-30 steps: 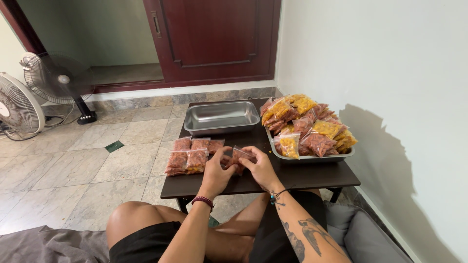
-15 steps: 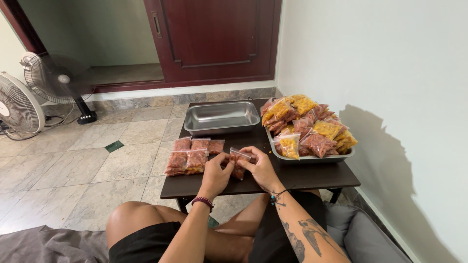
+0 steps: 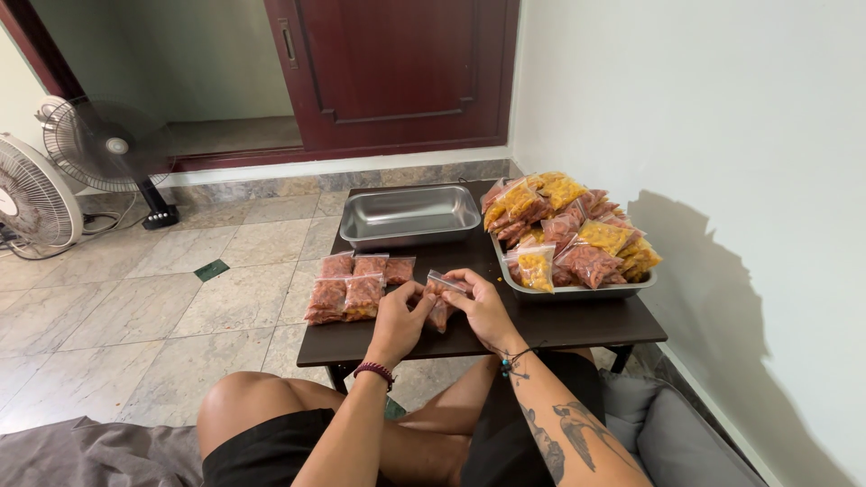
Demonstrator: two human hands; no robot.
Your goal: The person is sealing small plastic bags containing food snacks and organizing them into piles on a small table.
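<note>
Both my hands hold one small clear bag of red-brown snacks [image 3: 440, 305] just above the low dark table [image 3: 559, 326]. My left hand [image 3: 400, 317] grips its left side, my right hand [image 3: 481, 305] pinches its top edge. Just left of my hands, several filled red-brown bags [image 3: 356, 287] lie flat in rows on the table. A metal tray [image 3: 577, 290] at the right is heaped with red and yellow snack bags [image 3: 568, 225]. An empty steel tray [image 3: 410, 215] stands at the far side of the table.
Two fans [image 3: 104, 149] stand on the tiled floor at the left. A dark red door [image 3: 397, 72] is behind the table and a white wall [image 3: 722, 135] runs along the right. My bare knee [image 3: 253, 406] is under the table's near edge, a grey cushion [image 3: 667, 433] beside me.
My hands have shifted the small bag slightly and my fingers moved along its top edge. The rest is unchanged.
</note>
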